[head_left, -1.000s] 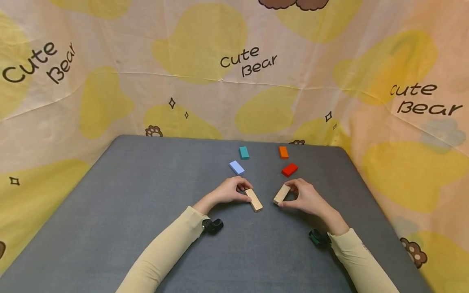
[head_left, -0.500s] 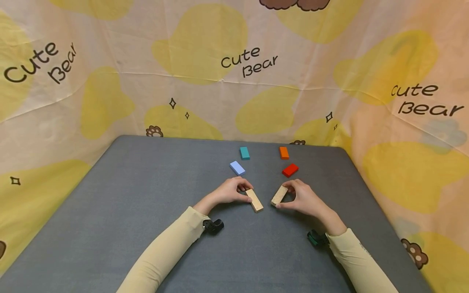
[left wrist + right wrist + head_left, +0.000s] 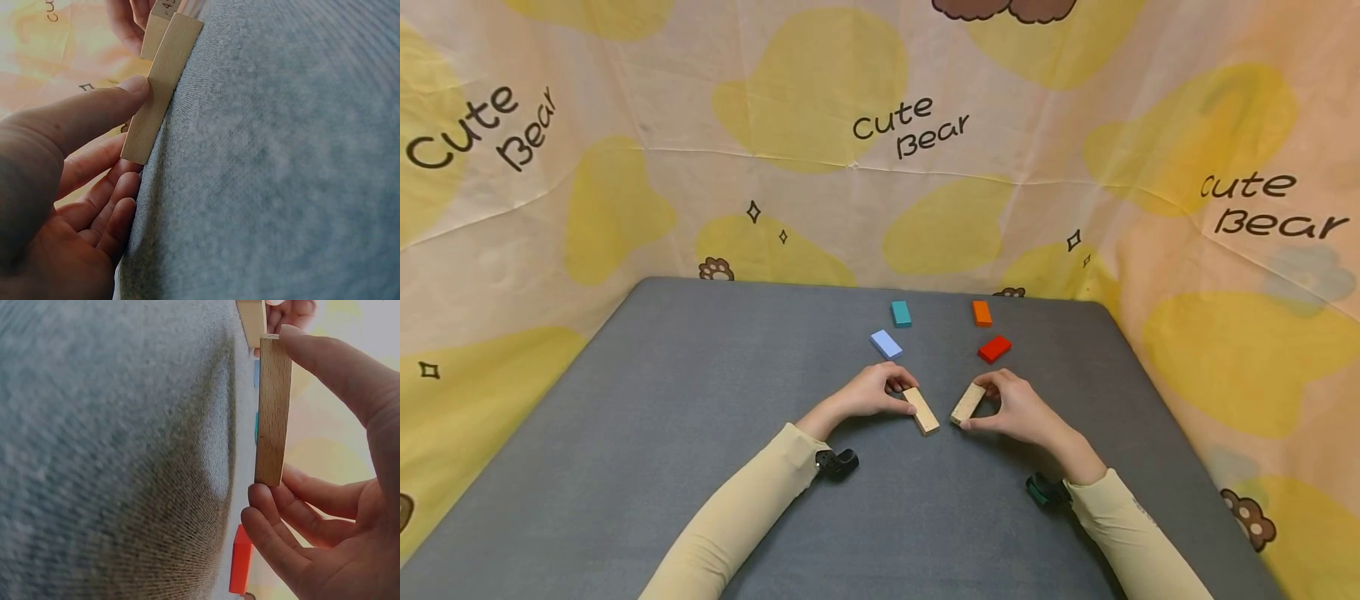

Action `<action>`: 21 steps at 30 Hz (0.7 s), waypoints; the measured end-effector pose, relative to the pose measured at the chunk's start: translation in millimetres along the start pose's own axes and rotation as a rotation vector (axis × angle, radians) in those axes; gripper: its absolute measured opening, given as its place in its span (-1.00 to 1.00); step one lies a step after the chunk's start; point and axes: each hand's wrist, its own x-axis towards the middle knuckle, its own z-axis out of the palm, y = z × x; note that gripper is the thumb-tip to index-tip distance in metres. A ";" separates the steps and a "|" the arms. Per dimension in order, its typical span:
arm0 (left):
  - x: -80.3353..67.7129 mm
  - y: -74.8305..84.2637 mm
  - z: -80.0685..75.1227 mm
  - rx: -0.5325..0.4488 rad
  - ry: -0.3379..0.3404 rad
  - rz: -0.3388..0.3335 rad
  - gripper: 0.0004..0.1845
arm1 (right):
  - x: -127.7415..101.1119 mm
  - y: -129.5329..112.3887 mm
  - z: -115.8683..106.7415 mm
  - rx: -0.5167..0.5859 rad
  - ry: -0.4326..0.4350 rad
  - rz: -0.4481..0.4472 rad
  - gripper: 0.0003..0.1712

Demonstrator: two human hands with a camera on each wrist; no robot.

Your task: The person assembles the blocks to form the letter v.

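Note:
Thumb and fingers of my left hand [image 3: 871,392] pinch a plain wooden block [image 3: 922,412] by its far end and side; it lies on the grey cloth, slanting toward me. In the left wrist view the thumb presses this block [image 3: 164,87] while the other fingers curl behind. To the right, my right hand [image 3: 1026,407] holds a second wooden block [image 3: 968,403] by its two ends, thumb at the near end. The right wrist view has that block [image 3: 274,412] seemingly just above the cloth. A small gap separates the two blocks.
Beyond my hands lie a light blue block [image 3: 886,344], a teal block [image 3: 901,314], an orange block [image 3: 982,314] and a red block [image 3: 995,349]. The grey table [image 3: 625,433] meets a patterned yellow curtain [image 3: 820,92] at its back and sides.
My right hand has moved slightly left and toward me with its wooden block, narrowing the gap to the other one. The left hand and its block have stayed put.

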 end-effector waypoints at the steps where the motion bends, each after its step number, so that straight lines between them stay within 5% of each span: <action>1: 0.0 -0.3 0.0 0.001 0.000 0.000 -0.61 | 0.0 0.1 0.8 0.001 0.001 -0.003 -0.18; 21: -0.5 -0.2 0.0 -0.008 0.000 0.005 -0.62 | -0.9 -3.8 10.3 0.014 0.003 0.010 -0.20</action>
